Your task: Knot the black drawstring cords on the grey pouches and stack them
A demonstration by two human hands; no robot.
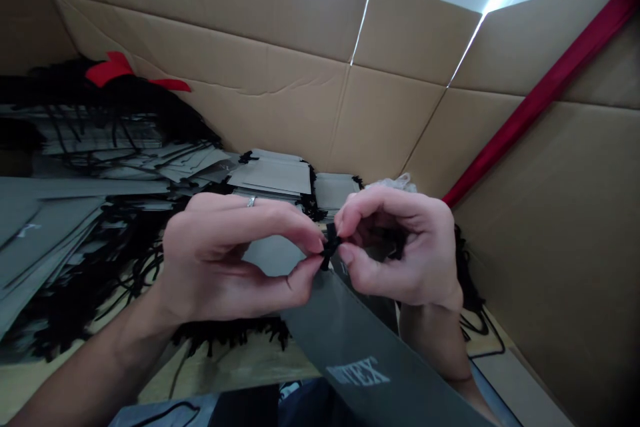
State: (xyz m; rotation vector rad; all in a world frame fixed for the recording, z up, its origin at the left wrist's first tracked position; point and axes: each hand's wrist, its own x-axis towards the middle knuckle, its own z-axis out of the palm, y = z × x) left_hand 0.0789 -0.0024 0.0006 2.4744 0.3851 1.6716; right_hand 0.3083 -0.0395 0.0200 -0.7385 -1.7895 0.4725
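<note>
Bright light glares above the cardboard walls (pixel 225 0) while the lower scene looks dim and slightly soft

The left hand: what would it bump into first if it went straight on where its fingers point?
Just past the black cord that it pinches, the left hand would most likely bump into the right hand, which faces it. Depth is hard to judge from one view.
</note>
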